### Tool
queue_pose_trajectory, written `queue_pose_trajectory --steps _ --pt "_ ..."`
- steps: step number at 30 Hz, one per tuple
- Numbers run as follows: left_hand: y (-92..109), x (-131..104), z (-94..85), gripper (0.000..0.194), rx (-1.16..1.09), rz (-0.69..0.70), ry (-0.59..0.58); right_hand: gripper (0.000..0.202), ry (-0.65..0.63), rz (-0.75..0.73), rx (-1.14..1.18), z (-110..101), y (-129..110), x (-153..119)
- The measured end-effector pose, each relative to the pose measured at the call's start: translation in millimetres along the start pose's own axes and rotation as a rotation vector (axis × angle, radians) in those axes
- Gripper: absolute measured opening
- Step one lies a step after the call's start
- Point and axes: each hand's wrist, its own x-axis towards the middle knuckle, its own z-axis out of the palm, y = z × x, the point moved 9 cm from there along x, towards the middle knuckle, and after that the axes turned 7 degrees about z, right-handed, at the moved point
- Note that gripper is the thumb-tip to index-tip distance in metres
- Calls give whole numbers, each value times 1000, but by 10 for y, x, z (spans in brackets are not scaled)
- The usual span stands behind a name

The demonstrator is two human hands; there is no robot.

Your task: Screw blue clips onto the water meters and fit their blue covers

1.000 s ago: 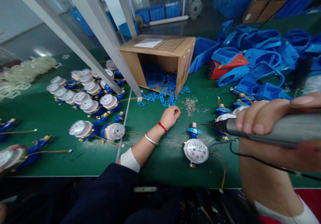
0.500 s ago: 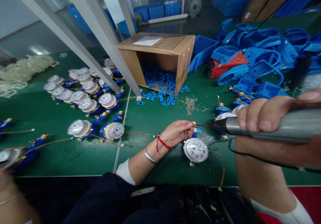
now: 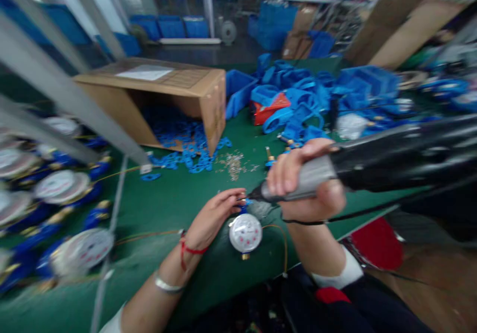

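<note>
My right hand [image 3: 303, 176] is wrapped round the grey front of an electric screwdriver [image 3: 395, 156], its tip pointing left. At that tip, the fingers of my left hand [image 3: 216, 213] are pinched together; whatever lies between them is too small to make out. Just below the fingertips sits a water meter [image 3: 245, 233] with a round white dial and a brass end toward me. A small blue plastic piece [image 3: 247, 202] shows at its far end, partly hidden by my fingers. From the meter's right side curves a thin cable [image 3: 283, 238].
A pile of small screws [image 3: 234, 165] lies beyond my hands. Behind it, a cardboard box [image 3: 149, 82] on its side spills blue plastic pieces [image 3: 201, 160]. Several meters [image 3: 84, 251] crowd the left, near metal posts [image 3: 74, 74]. Blue plastic housings [image 3: 294, 92] are heaped at back right.
The view has swung right, so everything on the table appears further left. The screwdriver tip has come closer to my left fingertips. Both hands keep their grips.
</note>
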Motion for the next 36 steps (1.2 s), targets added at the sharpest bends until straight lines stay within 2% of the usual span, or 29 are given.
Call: queue_pose_trajectory --steps 2,3,4,5,7,8,10,12,15,20,26,31,36 --pt "129 -97 -210 38 412 166 126 37 -12 -54 14 -8 95 3" --pt "225 -180 -314 40 628 284 217 35 -101 -3 159 40 227 16" --pt "312 -279 -347 43 822 416 269 34 -112 5 159 33 327 26" --pt "357 -376 -298 45 965 540 253 37 -144 7 174 40 410 31" --pt "369 -573 -32 49 1159 772 115 41 -179 1 179 32 514 36" --pt "345 -659 141 50 1215 855 25 43 -189 -7 183 22 528 33" --pt "287 -768 464 52 1279 936 -108 44 -184 -19 183 -7 505 23" --pt "238 -776 673 49 1308 927 -149 39 -159 -16 167 -31 463 6" --pt "170 -736 776 41 1318 915 -176 33 -101 69 131 -43 503 -1" --pt "108 -723 673 42 1327 891 -183 29 -79 114 172 44 534 26" --pt "145 -751 659 41 1277 938 -159 29 -56 66 138 97 512 42" --pt "120 -735 648 42 1258 930 -174 31 -60 98 68 103 638 38" --pt "117 -741 652 39 1272 944 -159 30 -133 175 64 202 749 87"
